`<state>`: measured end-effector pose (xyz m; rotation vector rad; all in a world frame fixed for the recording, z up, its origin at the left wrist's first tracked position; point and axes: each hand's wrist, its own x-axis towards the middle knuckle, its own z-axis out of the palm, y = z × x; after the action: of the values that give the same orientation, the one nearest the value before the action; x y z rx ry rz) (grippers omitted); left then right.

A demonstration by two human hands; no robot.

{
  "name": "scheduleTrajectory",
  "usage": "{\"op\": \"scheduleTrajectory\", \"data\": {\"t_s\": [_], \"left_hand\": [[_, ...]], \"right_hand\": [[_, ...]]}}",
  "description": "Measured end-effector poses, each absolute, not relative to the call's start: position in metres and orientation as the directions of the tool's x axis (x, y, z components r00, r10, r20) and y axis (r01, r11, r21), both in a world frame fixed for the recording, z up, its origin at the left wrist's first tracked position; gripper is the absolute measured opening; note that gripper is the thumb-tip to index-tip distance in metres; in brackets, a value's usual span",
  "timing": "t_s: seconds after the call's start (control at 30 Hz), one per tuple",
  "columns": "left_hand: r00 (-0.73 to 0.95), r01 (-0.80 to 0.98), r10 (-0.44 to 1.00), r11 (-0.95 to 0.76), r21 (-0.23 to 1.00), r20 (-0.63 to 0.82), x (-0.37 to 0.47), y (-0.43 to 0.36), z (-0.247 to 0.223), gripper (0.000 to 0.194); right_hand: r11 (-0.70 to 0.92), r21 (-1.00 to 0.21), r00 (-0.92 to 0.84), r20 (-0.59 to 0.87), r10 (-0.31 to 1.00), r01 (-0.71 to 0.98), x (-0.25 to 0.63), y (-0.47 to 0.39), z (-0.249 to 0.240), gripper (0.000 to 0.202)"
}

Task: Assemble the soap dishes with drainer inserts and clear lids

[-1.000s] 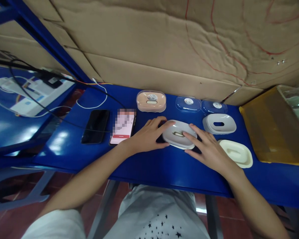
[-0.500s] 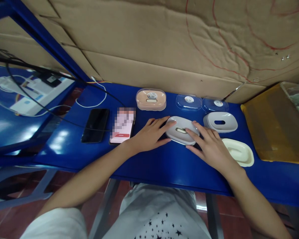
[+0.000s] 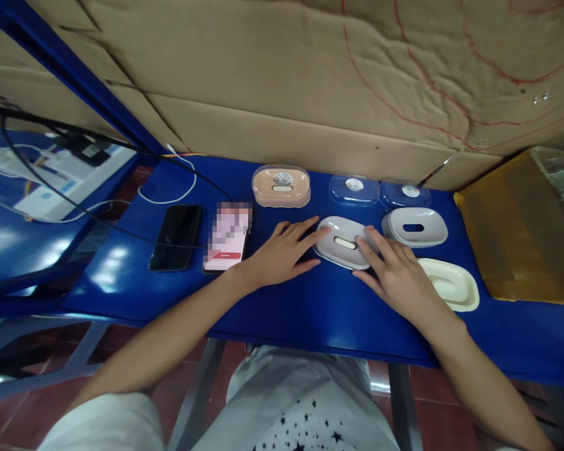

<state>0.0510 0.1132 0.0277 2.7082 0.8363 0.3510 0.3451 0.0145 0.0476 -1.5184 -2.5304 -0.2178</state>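
In the head view, the grey oval dish (image 3: 342, 255) lies on the blue surface (image 3: 305, 307) between the two hands, slightly tilted in outline, with its left end at the left hand (image 3: 284, 254) and its right end at the right hand (image 3: 397, 269). A pale oval piece (image 3: 345, 243) shows in the slot at its middle.

The left hand's fingers (image 3: 310, 239) are spread, with a clear gap between thumb and index. The index tip lies over the dish's left rim, another fingertip is just by its upper left edge, and the thumb tip is near the lower left edge; whether the thumb touches cannot be told.

The right hand's fingers are parted too. The index tip lies on the dish just right of the slot, the next fingertip is at the upper right rim, and the thumb points to the lower right edge. Neither hand is closed around the dish.

Just beyond the right hand stands a second grey dish (image 3: 432, 237), blue showing through its slot. A cream tray (image 3: 458, 285) lies beside that hand, partly hidden by it. Near the left hand is a lit phone (image 3: 225, 235); farther back are a peach dish (image 3: 282, 191) and two clear lids (image 3: 350, 191).
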Motion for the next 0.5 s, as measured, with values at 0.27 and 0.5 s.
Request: {"op": "scheduleTrajectory", "data": {"t_s": [0.27,0.5], "left_hand": [[0.805,0.445,0.571,-0.760,0.475,0.160,0.051,0.112,0.028,0.096],[0.768,0.517,0.636,-0.686,0.511,0.077,0.052,0.115,0.035,0.095]], "right_hand": [[0.564,-0.139,-0.535,0.197,0.821,0.814,0.341,0.017,0.042,0.068],[0.458,-0.208,-0.410,0.236,0.881,0.864,0.354,0.053,0.037,0.063]]}}
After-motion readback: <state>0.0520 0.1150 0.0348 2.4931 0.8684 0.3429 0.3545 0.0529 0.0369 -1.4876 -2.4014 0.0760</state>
